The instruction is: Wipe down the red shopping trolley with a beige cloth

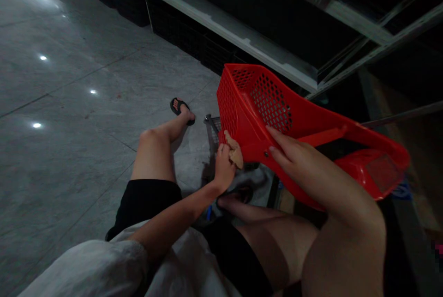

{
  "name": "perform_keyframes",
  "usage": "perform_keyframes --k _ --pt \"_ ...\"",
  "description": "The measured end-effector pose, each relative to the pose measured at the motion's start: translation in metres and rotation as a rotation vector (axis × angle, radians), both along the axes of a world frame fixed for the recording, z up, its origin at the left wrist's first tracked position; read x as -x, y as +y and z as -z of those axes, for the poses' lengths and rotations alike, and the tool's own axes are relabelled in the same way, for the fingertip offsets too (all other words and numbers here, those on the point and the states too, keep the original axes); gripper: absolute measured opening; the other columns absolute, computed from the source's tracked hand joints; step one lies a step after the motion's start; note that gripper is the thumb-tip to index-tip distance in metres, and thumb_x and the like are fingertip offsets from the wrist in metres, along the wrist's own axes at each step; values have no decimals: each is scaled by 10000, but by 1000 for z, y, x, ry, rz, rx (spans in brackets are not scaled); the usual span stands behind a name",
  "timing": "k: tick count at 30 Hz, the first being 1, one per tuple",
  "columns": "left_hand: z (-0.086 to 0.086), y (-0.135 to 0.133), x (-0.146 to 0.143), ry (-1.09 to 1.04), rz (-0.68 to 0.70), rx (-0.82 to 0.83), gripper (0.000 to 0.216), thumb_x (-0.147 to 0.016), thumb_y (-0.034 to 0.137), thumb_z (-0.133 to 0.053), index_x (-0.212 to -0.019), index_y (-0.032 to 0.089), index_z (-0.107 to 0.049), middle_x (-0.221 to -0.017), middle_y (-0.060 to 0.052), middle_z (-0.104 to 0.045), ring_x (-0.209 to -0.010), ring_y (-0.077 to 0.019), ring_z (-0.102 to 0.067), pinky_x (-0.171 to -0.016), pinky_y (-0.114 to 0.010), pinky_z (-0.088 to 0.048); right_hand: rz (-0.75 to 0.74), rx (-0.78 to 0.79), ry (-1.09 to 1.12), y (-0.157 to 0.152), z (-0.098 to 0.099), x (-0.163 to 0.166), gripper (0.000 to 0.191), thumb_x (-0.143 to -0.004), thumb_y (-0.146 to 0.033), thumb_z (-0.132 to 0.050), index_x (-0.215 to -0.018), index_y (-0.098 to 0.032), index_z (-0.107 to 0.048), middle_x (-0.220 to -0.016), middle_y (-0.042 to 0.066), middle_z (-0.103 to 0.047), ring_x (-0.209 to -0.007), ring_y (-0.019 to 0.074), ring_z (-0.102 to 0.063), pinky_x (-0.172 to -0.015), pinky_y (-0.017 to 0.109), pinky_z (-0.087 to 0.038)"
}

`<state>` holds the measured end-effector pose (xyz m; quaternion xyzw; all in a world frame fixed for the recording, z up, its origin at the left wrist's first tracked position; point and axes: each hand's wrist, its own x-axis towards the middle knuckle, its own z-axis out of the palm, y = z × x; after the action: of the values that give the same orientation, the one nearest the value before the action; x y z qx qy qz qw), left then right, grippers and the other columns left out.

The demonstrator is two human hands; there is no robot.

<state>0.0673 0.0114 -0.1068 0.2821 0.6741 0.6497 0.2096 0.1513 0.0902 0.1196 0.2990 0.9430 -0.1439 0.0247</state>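
Observation:
A red plastic shopping cart [242, 117] with perforated basket walls is tilted in front of me. My left hand [224, 165] is closed around a tan cloth [236, 151] and presses it against the cart's near outer side. My right hand [294, 154] grips the cart's near rim, its fingertips close to a small dark bolt; part of its grip is hidden behind the back of the hand. A small metal part [208, 118] of a frame shows under the basket's left end.
Beyond the cart runs a metal shelf rack [221, 24] with dark crates [183, 31] beneath it. Grey tiled floor [69, 117] stretches to the left. My sandalled foot [180, 106] stands left of the cart. The right side is dark and hard to make out.

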Motion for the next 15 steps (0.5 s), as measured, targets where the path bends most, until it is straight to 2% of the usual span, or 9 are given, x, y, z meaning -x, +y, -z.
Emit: perform_keyframes --k 2,3,4,6,9,11,13,15 --pt "18 -4 3 -79 -25 85 183 -845 64 -502 -919 230 -525 -949 -72 -584 -943 -227 -583 -877 -387 -484 -2 -35 -16 1 2 0 562 -999 -322 -418 -1519 -132 -518 -1424 148 -663 -1254 329 -682 -1103 508 -534" --pt "17 -4 4 -116 -20 106 200 -849 44 -483 -903 233 -518 -920 -67 -581 -912 -219 -581 -867 -384 -482 -9 -48 -17 1 2 0 565 -999 -325 -419 -1520 -127 -515 -1422 150 -664 -1247 331 -686 -1099 511 -537" --pt "9 -4 4 -149 -15 119 216 -850 30 -477 -906 235 -517 -916 -61 -586 -903 -212 -581 -866 -378 -481 -20 -60 -15 1 3 0 559 -1002 -325 -417 -1517 -131 -518 -1415 147 -670 -1242 330 -689 -1089 509 -544" --pt "-24 -2 3 -164 7 83 227 -867 34 -489 -964 234 -535 -980 -53 -605 -957 -206 -588 -891 -366 -480 -48 -81 -4 1 2 0 526 -1014 -319 -404 -1492 -151 -544 -1385 136 -693 -1218 317 -703 -1052 483 -568" --pt "-83 4 1 -32 44 -79 127 -925 139 -553 -1009 232 -540 -1053 -40 -602 -1024 -197 -579 -908 -339 -479 -101 -93 -3 0 0 -1 477 -1031 -301 -377 -1441 -173 -584 -1288 124 -746 -1112 285 -749 -959 414 -604" --pt "-110 10 6 80 26 -173 41 -960 214 -571 -969 223 -533 -1012 -32 -594 -998 -190 -574 -902 -331 -474 -155 -95 -8 0 -1 -2 453 -1033 -301 -376 -1411 -190 -600 -1213 114 -775 -1005 264 -775 -875 372 -618" --pt "-120 17 17 198 7 -226 41 -987 244 -560 -961 215 -548 -990 -30 -615 -994 -186 -575 -934 -340 -462 -189 -125 -8 0 -1 -2 454 -1029 -311 -393 -1429 -202 -578 -1194 110 -781 -924 253 -782 -798 347 -617" --pt "-116 29 36 335 34 -231 58 -997 235 -548 -1018 208 -595 -1024 -37 -656 -1041 -189 -581 -999 -362 -441 -166 -189 -13 -1 -1 -1 499 -1019 -311 -409 -1487 -177 -516 -1181 126 -784 -852 256 -783 -725 344 -608"
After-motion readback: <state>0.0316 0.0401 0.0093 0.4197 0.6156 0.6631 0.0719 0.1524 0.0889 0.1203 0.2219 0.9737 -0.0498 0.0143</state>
